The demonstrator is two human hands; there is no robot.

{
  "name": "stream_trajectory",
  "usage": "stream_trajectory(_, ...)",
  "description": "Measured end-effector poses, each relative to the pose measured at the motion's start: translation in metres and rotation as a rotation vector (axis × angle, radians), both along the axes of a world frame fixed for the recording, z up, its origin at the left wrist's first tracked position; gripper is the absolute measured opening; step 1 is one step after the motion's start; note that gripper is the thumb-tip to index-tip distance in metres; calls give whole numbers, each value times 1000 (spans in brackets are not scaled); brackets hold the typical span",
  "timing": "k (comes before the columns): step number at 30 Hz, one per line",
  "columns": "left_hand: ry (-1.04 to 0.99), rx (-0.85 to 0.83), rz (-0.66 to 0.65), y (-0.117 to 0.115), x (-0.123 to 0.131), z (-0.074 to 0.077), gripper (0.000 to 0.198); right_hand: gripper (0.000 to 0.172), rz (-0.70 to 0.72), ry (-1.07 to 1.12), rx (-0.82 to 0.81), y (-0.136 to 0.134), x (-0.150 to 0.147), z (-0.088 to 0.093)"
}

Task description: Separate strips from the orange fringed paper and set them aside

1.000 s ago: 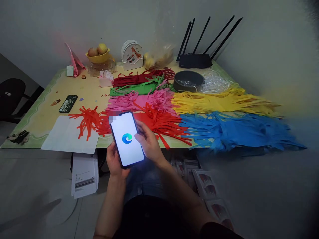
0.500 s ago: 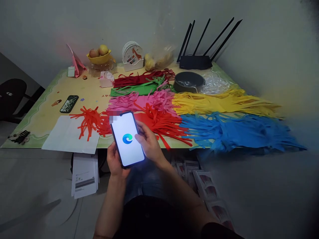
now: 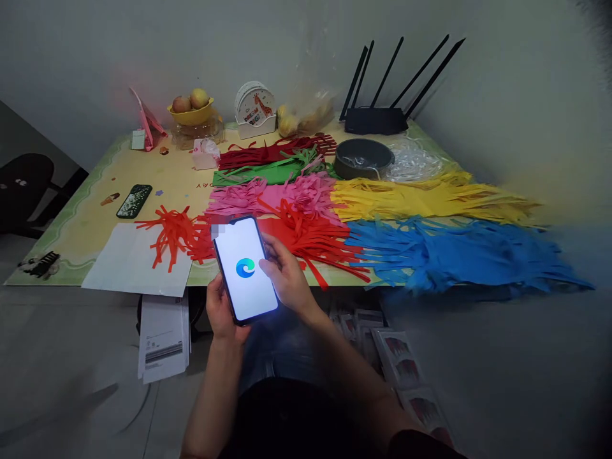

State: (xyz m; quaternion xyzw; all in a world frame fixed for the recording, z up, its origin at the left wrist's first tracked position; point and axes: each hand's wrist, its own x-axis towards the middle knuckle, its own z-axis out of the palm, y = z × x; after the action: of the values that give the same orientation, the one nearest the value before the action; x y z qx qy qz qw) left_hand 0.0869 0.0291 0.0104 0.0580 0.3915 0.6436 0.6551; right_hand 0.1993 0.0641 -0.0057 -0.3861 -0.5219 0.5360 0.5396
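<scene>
A lit phone (image 3: pixel 248 293) with a white screen and a blue-green swirl logo is held upright above the table's near edge. My left hand (image 3: pixel 224 309) grips its lower left side. My right hand (image 3: pixel 289 277) is closed round the right side, its thumb over the screen's edge. Behind the phone lies red fringed material (image 3: pixel 310 239). Beyond it are pink (image 3: pixel 287 194), green (image 3: pixel 262 172) and dark red (image 3: pixel 268 153) fringed pieces. Yellow (image 3: pixel 411 199) and blue (image 3: pixel 459 255) ones spread to the right.
On the table (image 3: pixel 98 185) are a second phone (image 3: pixel 134 201), white sheet (image 3: pixel 138 258), tissue pack (image 3: pixel 206 154), fruit bowl (image 3: pixel 191 115), grey round container (image 3: pixel 363 158) and black router (image 3: pixel 375 120). Papers (image 3: pixel 163 338) sit below the edge; a chair (image 3: pixel 26 191) stands left.
The view has shifted very slightly, so the table and items appear a little lower. Both hands keep the same hold on the phone, and its screen looks the same.
</scene>
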Motion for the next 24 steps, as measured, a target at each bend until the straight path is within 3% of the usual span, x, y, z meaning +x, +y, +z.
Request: stream_trajectory(24,-22,-28,24,0,3,5,36,46,9,39,5,0,1,-3)
